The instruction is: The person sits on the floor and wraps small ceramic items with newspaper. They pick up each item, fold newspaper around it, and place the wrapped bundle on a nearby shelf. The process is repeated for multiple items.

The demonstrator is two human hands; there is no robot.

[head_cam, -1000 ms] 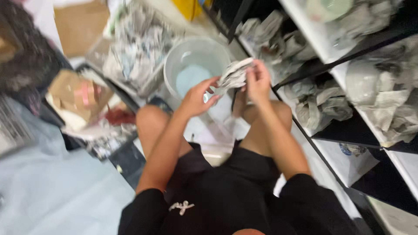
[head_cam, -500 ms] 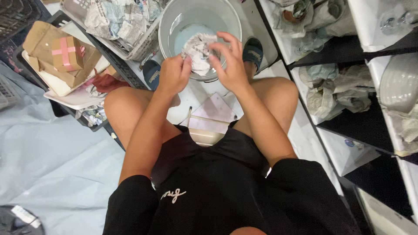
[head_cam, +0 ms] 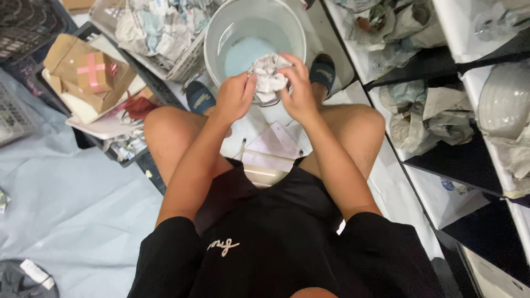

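Gripping a crumpled newspaper bundle (head_cam: 269,77) with my left hand (head_cam: 236,97) and right hand (head_cam: 297,88), fingers closed around it, I held it just above the bucket (head_cam: 215,41) rim, seemingly mid-unwrapping, needing careful peeling.

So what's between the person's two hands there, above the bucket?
In the head view, a crumpled wad of newspaper sits between the left hand and right hand, both gripping it above the pale bucket.

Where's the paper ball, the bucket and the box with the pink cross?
Paper ball (head_cam: 269,77), head view, on its crumpled middle between the hands.
Bucket (head_cam: 212,34), head view, on its left rim.
Box (head_cam: 94,72), head view, on its taped top.
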